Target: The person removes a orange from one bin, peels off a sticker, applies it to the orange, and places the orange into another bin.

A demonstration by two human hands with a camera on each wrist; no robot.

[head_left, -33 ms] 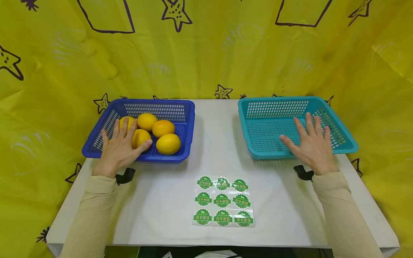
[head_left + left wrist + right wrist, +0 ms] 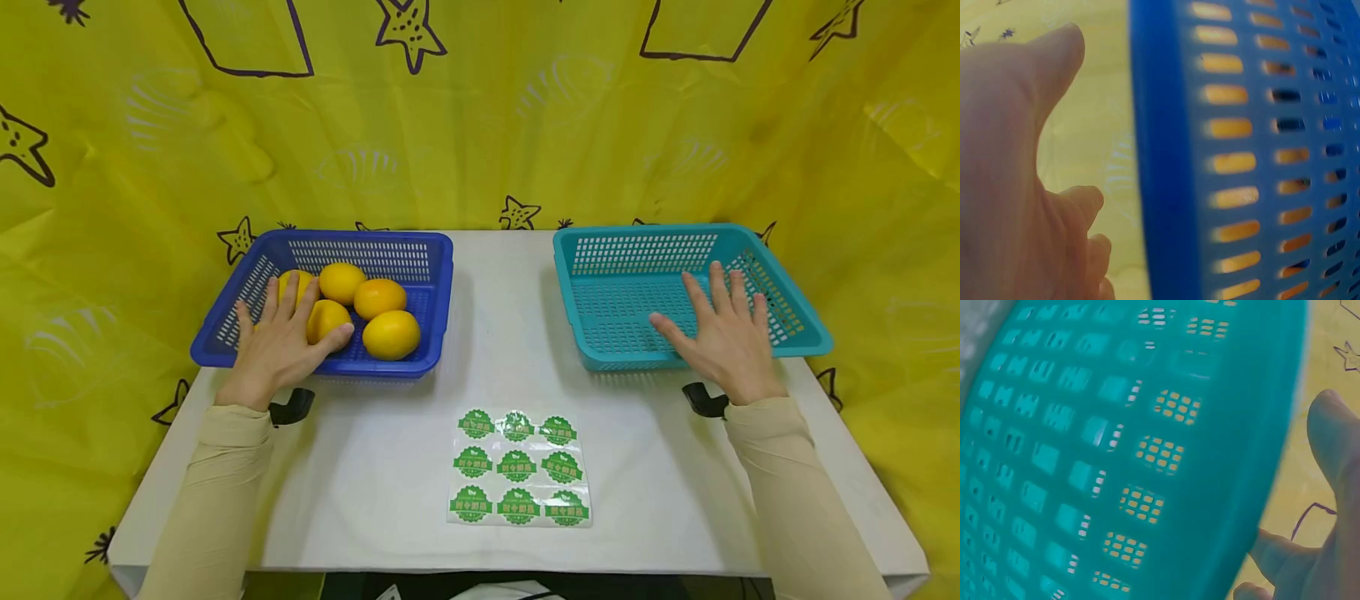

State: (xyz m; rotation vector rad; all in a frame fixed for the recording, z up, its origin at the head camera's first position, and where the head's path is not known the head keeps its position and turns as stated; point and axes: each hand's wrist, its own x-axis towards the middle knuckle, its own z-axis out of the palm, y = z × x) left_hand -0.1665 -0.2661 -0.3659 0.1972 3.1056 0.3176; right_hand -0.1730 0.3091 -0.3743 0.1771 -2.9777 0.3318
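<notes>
My left hand (image 2: 276,350), fingers spread and straight, hovers over the near left part of a blue plastic basket (image 2: 442,308). Several yellow lemon-like fruits (image 2: 392,335) lie in that basket, some partly hidden behind the hand. In the left wrist view the thumb (image 2: 1063,59) stands above the basket's rim (image 2: 1163,156). On the other side, my right hand (image 2: 731,346) is spread over the near right part of a teal basket (image 2: 566,292) with a bare bottom. The right wrist view shows its thumb (image 2: 1335,434) beyond the teal rim (image 2: 1272,456). Neither hand grips anything.
A sheet of green round stickers (image 2: 517,468) lies on the white table (image 2: 360,483) near its front edge, between the arms. Black wrist cameras (image 2: 292,407) stick out inward from both wrists. Yellow patterned cloth (image 2: 480,125) hangs behind and beside the table.
</notes>
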